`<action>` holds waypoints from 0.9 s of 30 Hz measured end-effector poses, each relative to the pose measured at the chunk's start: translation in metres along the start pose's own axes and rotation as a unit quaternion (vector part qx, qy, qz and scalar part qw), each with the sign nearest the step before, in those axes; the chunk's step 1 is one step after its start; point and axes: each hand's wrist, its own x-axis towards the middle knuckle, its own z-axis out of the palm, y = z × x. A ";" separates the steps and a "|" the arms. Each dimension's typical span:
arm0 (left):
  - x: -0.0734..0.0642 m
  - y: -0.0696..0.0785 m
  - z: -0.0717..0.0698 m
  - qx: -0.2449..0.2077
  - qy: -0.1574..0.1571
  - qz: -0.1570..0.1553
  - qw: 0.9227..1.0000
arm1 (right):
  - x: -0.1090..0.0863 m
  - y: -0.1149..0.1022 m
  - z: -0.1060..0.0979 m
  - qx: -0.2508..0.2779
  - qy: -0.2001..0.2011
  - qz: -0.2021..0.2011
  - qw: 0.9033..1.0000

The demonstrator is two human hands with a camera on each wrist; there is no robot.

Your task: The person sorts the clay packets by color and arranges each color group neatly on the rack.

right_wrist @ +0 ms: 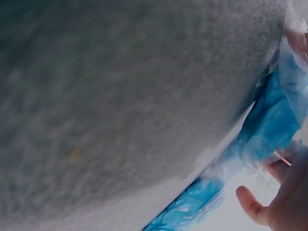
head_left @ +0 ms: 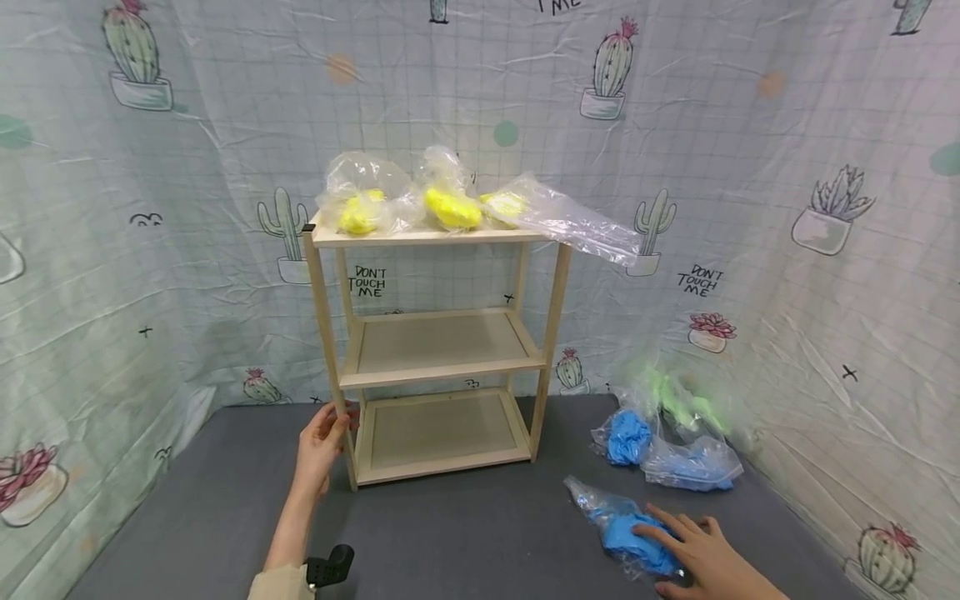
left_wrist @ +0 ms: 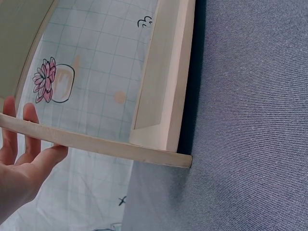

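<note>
My left hand (head_left: 321,440) grips the front left post of a three-tier wooden shelf (head_left: 442,374); in the left wrist view its thumb lies on one side of the post (left_wrist: 96,144) and its fingers on the other. At the lower right, my right hand (head_left: 705,554) lies with spread fingers over a clear plastic bag (head_left: 636,537) holding something bright blue and crumpled. The right wrist view shows the thumb (right_wrist: 251,204) apart from the bag and the other fingers partly hidden by it.
Three clear bags with yellow contents (head_left: 452,208) sit on the top shelf, one overhanging its right end. On the grey tabletop (head_left: 465,533) at right lie two blue-filled bags (head_left: 628,437) and green-filled ones (head_left: 678,400) behind. A patterned curtain (head_left: 465,100) surrounds the table.
</note>
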 end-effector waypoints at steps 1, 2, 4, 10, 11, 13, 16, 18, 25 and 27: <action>0.000 0.000 0.000 -0.001 0.000 -0.001 1.000 | 0.001 0.000 0.001 -0.007 0.004 -0.005 1.000; 0.000 0.000 0.000 -0.002 -0.001 -0.001 1.000 | 0.001 -0.001 0.001 -0.014 0.010 -0.010 1.000; 0.000 0.000 -0.001 0.001 -0.001 -0.005 1.000 | 0.003 -0.001 0.001 -0.020 0.016 -0.017 1.000; 0.000 0.000 0.000 0.011 0.005 -0.013 1.000 | 0.007 -0.004 -0.001 -0.017 0.042 -0.020 0.999; 0.000 0.001 0.000 0.011 0.005 -0.012 1.000 | 0.008 -0.005 -0.002 -0.017 0.052 -0.020 0.998; 0.001 0.001 0.001 0.010 0.003 -0.011 1.000 | 0.010 -0.007 -0.005 -0.017 0.073 -0.020 0.997; 0.002 0.001 0.001 0.015 0.004 -0.013 1.000 | 0.015 -0.011 -0.010 -0.021 0.096 -0.015 0.995; 0.002 0.001 0.001 0.021 0.005 -0.017 1.000 | 0.018 -0.013 -0.015 -0.021 0.104 -0.009 0.994; 0.000 0.002 0.000 0.019 0.002 -0.018 1.000 | 0.028 -0.025 -0.033 0.001 0.130 0.013 0.991; 0.000 0.002 0.001 0.014 -0.001 -0.015 1.000 | 0.031 -0.028 -0.037 0.005 0.147 0.013 0.989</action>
